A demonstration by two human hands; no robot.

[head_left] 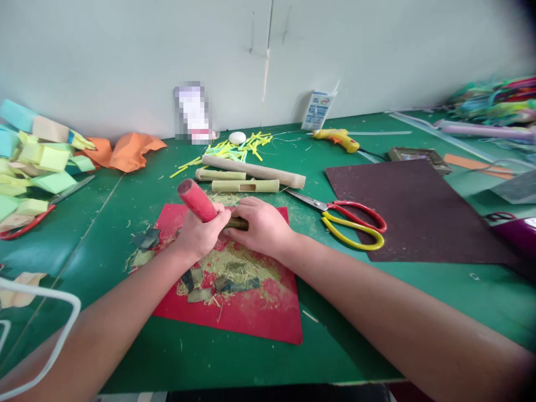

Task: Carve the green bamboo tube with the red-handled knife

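My left hand point(201, 234) is closed round the lower end of a thick red cylinder point(196, 199), which slants up to the left and looks like a tool handle. Close beside it, my right hand point(262, 226) is closed over a short olive-brown piece point(237, 223) that looks like bamboo. Whether the two pieces join is hidden by my fingers. Under both hands lies a red sheet point(276, 324), strewn with pale shavings point(251, 262) and dark green-grey scraps point(245, 285). Just beyond are a slotted bamboo tube point(263, 186) and a longer pale stick point(259, 170).
Scissors point(354, 223) with red and yellow handles lie right of the sheet, against a dark brown board point(397, 212). A yellow glue gun point(339, 138) and a carton point(319, 110) stand behind. Folded paper pieces point(42, 156) pile up at left. A white frame point(62, 324) crosses my left forearm.
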